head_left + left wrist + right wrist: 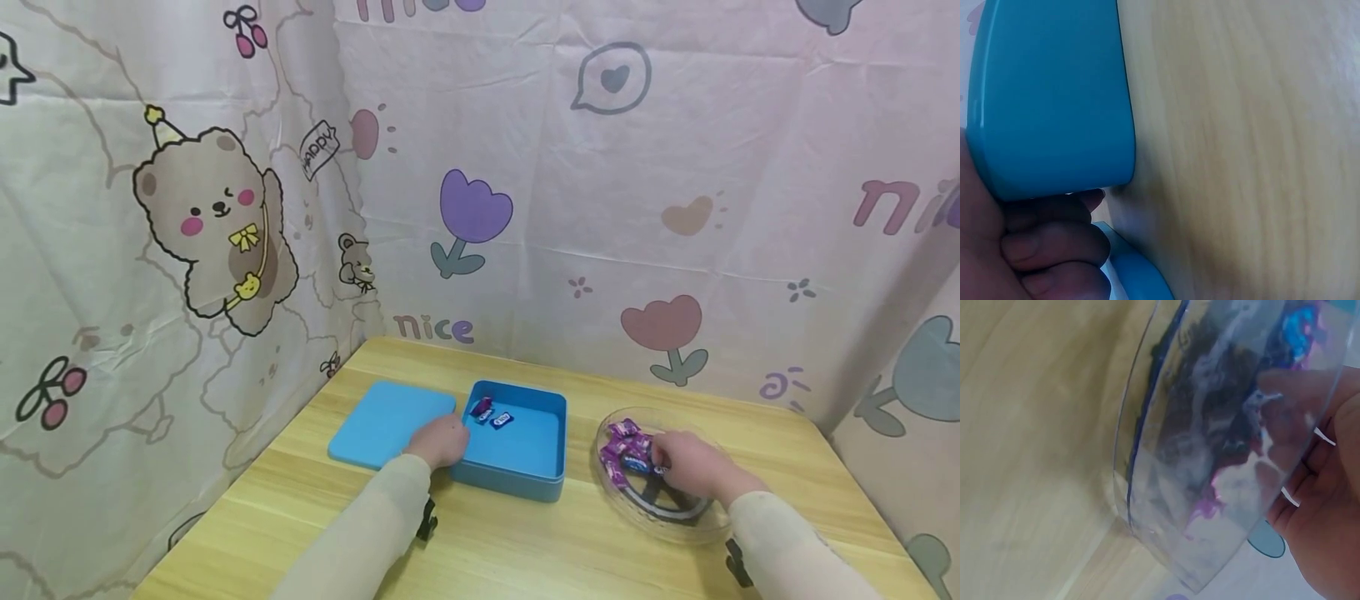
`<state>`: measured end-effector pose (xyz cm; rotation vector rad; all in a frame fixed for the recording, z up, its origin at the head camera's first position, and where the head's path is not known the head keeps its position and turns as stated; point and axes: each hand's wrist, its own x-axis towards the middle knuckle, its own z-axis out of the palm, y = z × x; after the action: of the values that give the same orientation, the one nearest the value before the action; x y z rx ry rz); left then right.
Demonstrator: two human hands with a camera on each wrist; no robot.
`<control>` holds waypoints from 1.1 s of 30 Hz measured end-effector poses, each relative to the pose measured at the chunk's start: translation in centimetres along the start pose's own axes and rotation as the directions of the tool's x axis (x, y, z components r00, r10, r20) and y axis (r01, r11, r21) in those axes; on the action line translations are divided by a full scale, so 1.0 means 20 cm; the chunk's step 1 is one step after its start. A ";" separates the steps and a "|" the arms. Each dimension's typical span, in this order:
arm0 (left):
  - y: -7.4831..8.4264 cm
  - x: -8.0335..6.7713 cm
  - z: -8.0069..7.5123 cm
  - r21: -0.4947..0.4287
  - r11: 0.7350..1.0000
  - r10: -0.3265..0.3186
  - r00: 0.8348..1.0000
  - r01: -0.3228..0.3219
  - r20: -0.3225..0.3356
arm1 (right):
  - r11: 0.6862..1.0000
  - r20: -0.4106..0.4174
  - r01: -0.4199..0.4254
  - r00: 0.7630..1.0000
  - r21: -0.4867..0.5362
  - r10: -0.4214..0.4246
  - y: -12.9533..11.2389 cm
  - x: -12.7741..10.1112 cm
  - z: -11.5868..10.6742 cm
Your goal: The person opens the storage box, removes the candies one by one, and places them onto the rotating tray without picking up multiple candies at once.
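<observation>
An open blue box stands mid-table with two wrapped candies in its far left corner. My left hand holds its near left corner; in the left wrist view curled fingers lie against the box wall. The flat blue lid lies just left of the box. My right hand reaches into a clear round dish, its fingertips on a heap of purple candies. The right wrist view shows the dish and my fingers blurred through it; a pinch is not visible.
The wooden table is enclosed by a cartoon-printed cloth at the back and both sides. Bare wood lies in front of the box and dish. A corner of the lid shows under my left hand.
</observation>
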<state>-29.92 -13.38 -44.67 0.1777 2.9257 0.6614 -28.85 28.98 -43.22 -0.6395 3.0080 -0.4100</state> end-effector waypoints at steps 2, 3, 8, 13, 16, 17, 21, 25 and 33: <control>0.00 0.00 0.00 -0.003 1.000 -0.001 1.000 0.001 0.003 | 1.000 0.005 -0.007 1.000 0.010 0.007 0.00 0.00 0.00; 0.00 0.00 0.00 -0.003 1.000 0.002 1.000 -0.002 0.003 | 1.000 0.007 -0.013 1.000 0.018 0.013 0.00 0.01 0.00; -0.01 0.00 0.00 -0.014 1.000 0.007 1.000 -0.007 -0.001 | 0.999 -0.004 -0.024 1.000 0.047 0.024 -0.02 0.02 -0.02; -0.01 0.00 0.00 -0.034 0.999 -0.007 1.000 0.006 -0.003 | 0.998 -0.033 0.019 0.999 0.061 -0.017 -0.08 0.04 -0.04; -0.01 0.00 0.00 -0.041 0.999 -0.014 1.000 0.013 -0.003 | 0.997 -0.061 0.061 0.996 0.044 -0.058 -0.13 0.06 -0.05; -0.01 0.00 0.00 -0.042 0.999 -0.017 1.000 0.017 -0.002 | 0.996 -0.070 0.078 0.995 0.038 -0.075 -0.15 0.07 -0.05; -0.01 0.00 0.00 -0.043 0.999 -0.032 0.999 0.032 0.004 | 0.991 -0.105 0.137 0.985 0.015 -0.134 -0.23 0.10 -0.05; -0.01 -0.01 0.01 -0.041 0.999 -0.033 0.999 0.033 0.000 | 0.990 -0.106 0.136 0.986 0.042 -0.131 -0.32 0.14 -0.05; 0.00 -0.01 0.00 -0.029 0.999 -0.033 0.999 0.033 0.003 | 0.992 -0.107 0.078 0.992 0.100 -0.067 -0.50 0.25 -0.02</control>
<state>-29.75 -13.41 -44.62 0.1273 2.9087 0.6976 -29.55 18.23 -40.10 -0.7436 3.0411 -0.6176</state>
